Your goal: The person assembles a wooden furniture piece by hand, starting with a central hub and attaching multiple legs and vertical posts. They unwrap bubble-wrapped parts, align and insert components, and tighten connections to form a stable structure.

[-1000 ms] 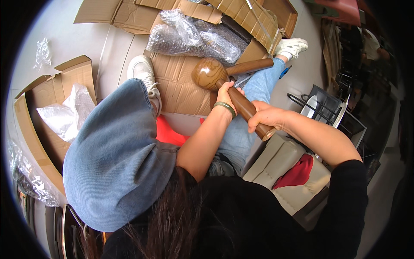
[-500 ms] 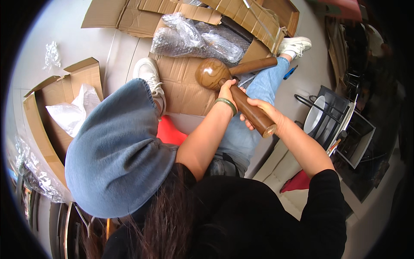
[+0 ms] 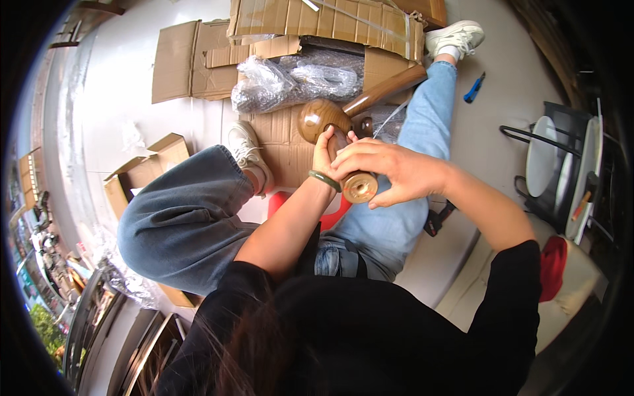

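A brown wooden ball [image 3: 319, 117] with visible grain lies in front of me, and a round wooden pole [image 3: 389, 88] slants away from it to the upper right. A second wooden pole [image 3: 360, 188] points back toward me from the ball, its pale round end face showing a hole in the centre. My left hand [image 3: 325, 153], with a green bangle at the wrist, grips this pole close to the ball. Around its near end my right hand [image 3: 389, 166] is closed, fingers over the top and thumb beside the end face. Both palms and part of the pole are hidden.
Bubble-wrapped pieces [image 3: 284, 82] lie in an opened cardboard box [image 3: 317, 23] ahead. A blue cutter knife [image 3: 474, 88] is on the floor beyond my right leg. Something red [image 3: 337, 214] lies between my legs. A black rack with white plates [image 3: 543, 155] stands at right.
The near pole has swung so its end face now points at me. My right hand has turned over it, knuckles up. My view has shifted, showing more floor at left.
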Demonstrator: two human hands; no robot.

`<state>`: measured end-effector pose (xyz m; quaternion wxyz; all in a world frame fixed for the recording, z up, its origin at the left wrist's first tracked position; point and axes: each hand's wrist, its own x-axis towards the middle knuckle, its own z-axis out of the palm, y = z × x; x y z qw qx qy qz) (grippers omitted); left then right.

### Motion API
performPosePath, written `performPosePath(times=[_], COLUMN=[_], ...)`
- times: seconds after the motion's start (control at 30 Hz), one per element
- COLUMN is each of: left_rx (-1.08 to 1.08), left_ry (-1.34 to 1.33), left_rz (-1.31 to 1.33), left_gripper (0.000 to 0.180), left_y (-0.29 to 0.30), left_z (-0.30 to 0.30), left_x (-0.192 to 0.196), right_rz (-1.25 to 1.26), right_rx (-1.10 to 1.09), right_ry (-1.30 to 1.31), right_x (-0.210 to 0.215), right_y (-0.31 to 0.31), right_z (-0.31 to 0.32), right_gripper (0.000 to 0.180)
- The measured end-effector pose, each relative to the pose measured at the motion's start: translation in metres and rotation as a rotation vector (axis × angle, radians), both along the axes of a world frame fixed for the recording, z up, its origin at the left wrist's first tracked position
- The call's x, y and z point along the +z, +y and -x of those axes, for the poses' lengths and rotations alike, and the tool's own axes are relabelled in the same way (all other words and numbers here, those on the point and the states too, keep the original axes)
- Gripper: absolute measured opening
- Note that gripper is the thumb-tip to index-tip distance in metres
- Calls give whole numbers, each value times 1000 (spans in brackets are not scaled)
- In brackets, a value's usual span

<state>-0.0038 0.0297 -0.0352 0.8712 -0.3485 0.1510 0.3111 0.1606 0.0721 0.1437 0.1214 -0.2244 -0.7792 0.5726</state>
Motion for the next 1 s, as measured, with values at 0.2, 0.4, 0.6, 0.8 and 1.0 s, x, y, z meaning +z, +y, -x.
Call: performPosePath(times=[0.2,0.4,0.6,0.8,1.0], left_rx=[-78,38,-134,-193,-233], left_ry=[116,-26,82,29,-112], left_rz=[97,251,331,248,345], left_gripper=[45,42,35,37,38], left_y=[2,13,19,21,30], left_z=[9,2,11,15,22], left_x=[35,53,40,29,30], right_rz=[-132,-100,-165,-171,-214], right_rx=[231,113,-313,-627,-898], right_ry=[397,525,586,595,559], right_x=[-53,-76,-78,-75,-68], right_y=[20,7,-18,-38,-54], right_z=[25,37,36,34,48], right_gripper=[44,37,34,33,32])
